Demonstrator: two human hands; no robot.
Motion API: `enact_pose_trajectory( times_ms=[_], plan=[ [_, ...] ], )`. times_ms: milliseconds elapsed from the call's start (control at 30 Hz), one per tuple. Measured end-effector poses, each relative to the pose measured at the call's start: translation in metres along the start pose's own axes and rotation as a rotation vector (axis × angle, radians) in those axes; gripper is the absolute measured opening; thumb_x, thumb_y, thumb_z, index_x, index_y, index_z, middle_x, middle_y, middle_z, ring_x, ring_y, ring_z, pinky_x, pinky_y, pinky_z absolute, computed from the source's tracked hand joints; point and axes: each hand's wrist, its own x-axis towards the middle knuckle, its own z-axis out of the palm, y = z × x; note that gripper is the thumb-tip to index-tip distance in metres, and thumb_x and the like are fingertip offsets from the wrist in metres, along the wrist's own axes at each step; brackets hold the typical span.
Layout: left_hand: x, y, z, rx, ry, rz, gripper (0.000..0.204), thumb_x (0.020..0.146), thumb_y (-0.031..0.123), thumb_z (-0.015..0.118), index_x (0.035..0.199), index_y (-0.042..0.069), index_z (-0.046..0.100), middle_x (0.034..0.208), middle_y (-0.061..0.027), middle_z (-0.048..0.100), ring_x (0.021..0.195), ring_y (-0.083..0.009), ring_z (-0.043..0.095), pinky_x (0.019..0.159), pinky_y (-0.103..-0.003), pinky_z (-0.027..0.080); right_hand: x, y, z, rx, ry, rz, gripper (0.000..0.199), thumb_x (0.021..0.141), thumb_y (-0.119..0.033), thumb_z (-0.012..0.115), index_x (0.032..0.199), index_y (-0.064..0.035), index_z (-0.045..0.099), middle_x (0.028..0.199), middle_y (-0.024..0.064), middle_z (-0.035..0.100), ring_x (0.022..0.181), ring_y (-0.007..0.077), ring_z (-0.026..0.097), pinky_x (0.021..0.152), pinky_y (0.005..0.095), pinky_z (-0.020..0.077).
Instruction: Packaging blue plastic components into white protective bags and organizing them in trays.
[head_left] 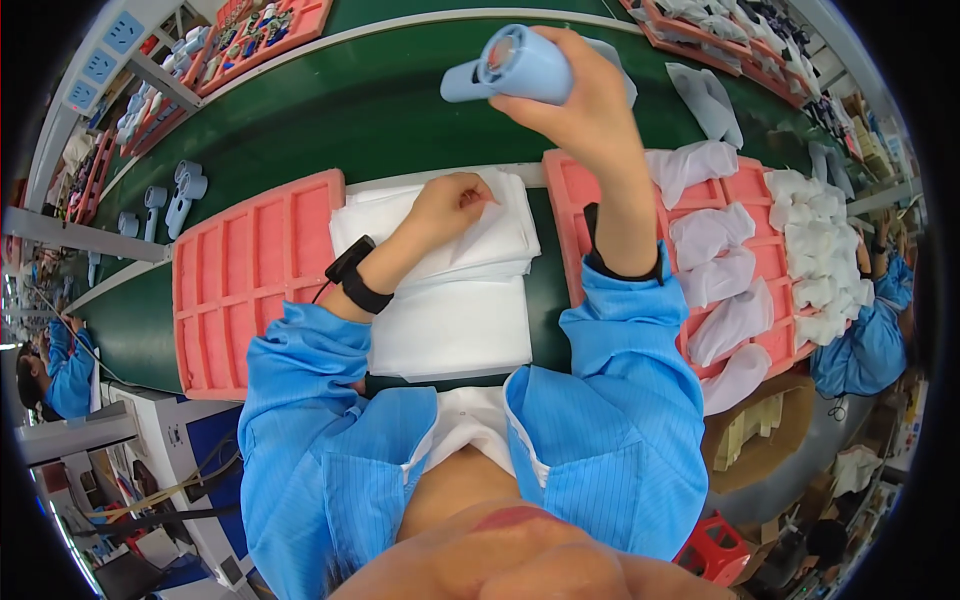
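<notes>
My right hand is raised over the green conveyor belt, closed round a light-blue hair dryer. The round end of its barrel faces left, with something reddish inside. A pale blue part shows beyond my fingers, mostly hidden. My left hand is over a stack of thin white bags, its fingers curled and pinched at the top layer. The fingertips partly hide what they grip.
Pink compartment trays flank the stack: a left one and a right one bearing several bagged items. Several light-blue dryers stand on the belt at left. Parts trays line the far side. Co-workers sit at both sides.
</notes>
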Motion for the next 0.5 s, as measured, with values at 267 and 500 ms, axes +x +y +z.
enact_pose_trajectory(
  times_ms=[267, 500],
  plan=[
    [-0.012, 0.031, -0.075, -0.723, 0.135, -0.079, 0.014, 0.09, 0.016, 0.063, 0.087, 0.003, 0.061, 0.084, 0.0019, 0.06, 0.073, -0.0055, 0.053, 0.063, -0.022, 0.044, -0.003, -0.014, -0.041, 0.46, -0.241, 0.246, 0.056, 0.065, -0.01, 0.08, 0.115, -0.0001, 0.055, 0.097, 0.0036, 0.062, 0.091, 0.0125, 0.059, 0.079, 0.027, 0.0475],
    [-0.019, 0.044, -0.09, -0.921, 0.505, 0.033, 0.011, 0.093, 0.015, 0.058, 0.097, 0.005, 0.058, 0.088, 0.0002, 0.062, 0.079, -0.0062, 0.055, 0.073, -0.021, 0.043, -0.007, -0.017, 0.022, 0.407, -0.402, 0.001, 0.061, 0.061, -0.005, 0.08, 0.117, -0.0025, 0.055, 0.104, 0.0068, 0.06, 0.095, 0.0173, 0.059, 0.082, 0.0284, 0.0465]
  ],
)
